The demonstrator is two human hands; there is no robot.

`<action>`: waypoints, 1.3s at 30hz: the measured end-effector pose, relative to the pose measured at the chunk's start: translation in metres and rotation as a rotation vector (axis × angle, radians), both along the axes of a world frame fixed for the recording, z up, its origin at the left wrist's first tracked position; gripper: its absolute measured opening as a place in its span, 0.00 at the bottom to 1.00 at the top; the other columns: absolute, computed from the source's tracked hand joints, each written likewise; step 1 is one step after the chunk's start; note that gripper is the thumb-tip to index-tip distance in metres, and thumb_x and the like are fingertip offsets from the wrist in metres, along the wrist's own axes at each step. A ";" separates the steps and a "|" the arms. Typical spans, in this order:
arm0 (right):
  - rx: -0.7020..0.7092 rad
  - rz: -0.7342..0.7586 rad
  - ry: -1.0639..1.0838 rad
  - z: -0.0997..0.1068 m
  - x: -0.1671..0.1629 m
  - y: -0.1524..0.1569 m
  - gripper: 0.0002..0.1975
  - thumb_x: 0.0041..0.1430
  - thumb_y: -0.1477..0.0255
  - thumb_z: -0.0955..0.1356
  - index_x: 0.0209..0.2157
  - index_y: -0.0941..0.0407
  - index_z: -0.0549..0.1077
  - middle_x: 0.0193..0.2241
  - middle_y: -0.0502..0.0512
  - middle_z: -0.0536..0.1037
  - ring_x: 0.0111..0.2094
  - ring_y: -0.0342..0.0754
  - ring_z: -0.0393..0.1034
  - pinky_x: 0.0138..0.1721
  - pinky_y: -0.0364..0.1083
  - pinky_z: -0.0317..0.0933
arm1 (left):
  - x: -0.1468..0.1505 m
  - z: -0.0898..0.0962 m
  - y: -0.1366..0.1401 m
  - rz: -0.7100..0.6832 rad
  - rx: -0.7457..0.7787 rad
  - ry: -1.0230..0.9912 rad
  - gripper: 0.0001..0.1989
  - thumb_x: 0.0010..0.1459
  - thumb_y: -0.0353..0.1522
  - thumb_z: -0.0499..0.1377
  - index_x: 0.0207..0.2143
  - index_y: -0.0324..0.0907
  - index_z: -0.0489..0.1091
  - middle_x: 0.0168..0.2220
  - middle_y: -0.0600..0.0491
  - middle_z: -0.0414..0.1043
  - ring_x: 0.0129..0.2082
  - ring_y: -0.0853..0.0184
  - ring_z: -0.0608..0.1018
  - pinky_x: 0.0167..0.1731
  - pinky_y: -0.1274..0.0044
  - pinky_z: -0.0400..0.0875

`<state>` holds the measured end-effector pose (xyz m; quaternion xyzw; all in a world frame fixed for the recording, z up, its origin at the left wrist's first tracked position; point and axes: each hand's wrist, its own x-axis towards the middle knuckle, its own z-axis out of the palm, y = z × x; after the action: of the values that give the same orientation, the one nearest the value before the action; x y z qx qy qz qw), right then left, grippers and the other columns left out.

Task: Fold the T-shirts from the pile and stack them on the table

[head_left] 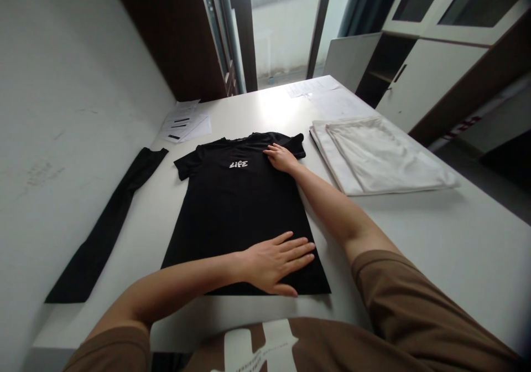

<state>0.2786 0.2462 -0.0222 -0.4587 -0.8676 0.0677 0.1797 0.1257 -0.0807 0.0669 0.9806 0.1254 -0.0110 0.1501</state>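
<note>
- White table [415, 239] fills the room's middle, with a pale wall [62, 84] to your left, a glass door [286, 29] ahead and white cabinets [431, 78] at the far right.
- Your black T-shirt [232, 217] lies face up on the table, collar away from you, hem nearest you — 2 short sleeves spread out.
- White print [238, 164] runs across its chest in 1 short line; you cannot be sure of its characters.
- Your brown top [332, 341] carries white print too, its small lettering too blurred to read.
- Papers [188, 124] lie by the wall, 3 short black bars showing on them; more papers [311, 88] lie at the far edge, their text too small to read.
- Count 1 long black cloth [110, 228] on the left and 1 folded stack of white cloth [385, 156] on the right.
- Your left hand [277, 262] rests palm down near the hem, fingers slightly spread, thumb well out, gripping nothing.
- Your right hand [282, 158] lies on the upper chest beside the sleeve — fingers extended, nothing grasped.
</note>
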 end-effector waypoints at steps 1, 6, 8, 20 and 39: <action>0.000 -0.001 0.000 0.000 0.000 -0.001 0.23 0.72 0.68 0.61 0.64 0.54 0.71 0.67 0.54 0.65 0.71 0.55 0.53 0.70 0.56 0.50 | 0.000 0.004 -0.006 -0.029 -0.008 -0.006 0.44 0.69 0.52 0.51 0.73 0.30 0.48 0.75 0.40 0.42 0.75 0.54 0.44 0.72 0.59 0.40; 0.002 -0.002 -0.005 0.002 0.000 -0.003 0.23 0.71 0.68 0.61 0.64 0.53 0.70 0.67 0.53 0.65 0.71 0.55 0.52 0.70 0.56 0.50 | -0.006 0.021 0.002 -0.070 -0.058 -0.068 0.40 0.70 0.52 0.50 0.74 0.37 0.48 0.75 0.45 0.40 0.75 0.57 0.47 0.73 0.64 0.43; -0.001 0.000 -0.003 0.002 0.000 -0.003 0.23 0.71 0.68 0.61 0.65 0.53 0.70 0.67 0.54 0.65 0.71 0.55 0.52 0.70 0.56 0.49 | -0.012 0.019 0.032 0.091 -0.041 -0.089 0.39 0.70 0.50 0.49 0.75 0.40 0.45 0.75 0.45 0.39 0.75 0.56 0.46 0.73 0.61 0.41; -0.005 0.001 -0.007 0.004 0.000 -0.003 0.23 0.71 0.69 0.61 0.64 0.53 0.71 0.67 0.55 0.65 0.70 0.55 0.53 0.70 0.55 0.49 | 0.013 -0.035 0.101 0.322 0.074 -0.014 0.40 0.70 0.51 0.50 0.74 0.39 0.45 0.75 0.43 0.40 0.75 0.56 0.44 0.72 0.58 0.37; -0.042 0.004 0.025 0.002 0.003 -0.001 0.24 0.69 0.65 0.64 0.64 0.52 0.72 0.66 0.53 0.67 0.71 0.57 0.53 0.70 0.59 0.50 | -0.054 -0.019 0.131 0.838 0.137 -0.083 0.33 0.71 0.43 0.50 0.72 0.37 0.51 0.75 0.40 0.38 0.75 0.54 0.46 0.71 0.57 0.46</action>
<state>0.2818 0.2449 -0.0199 -0.4598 -0.8645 0.0919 0.1810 0.0720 0.0507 0.0475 0.8523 0.5073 0.0987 0.0808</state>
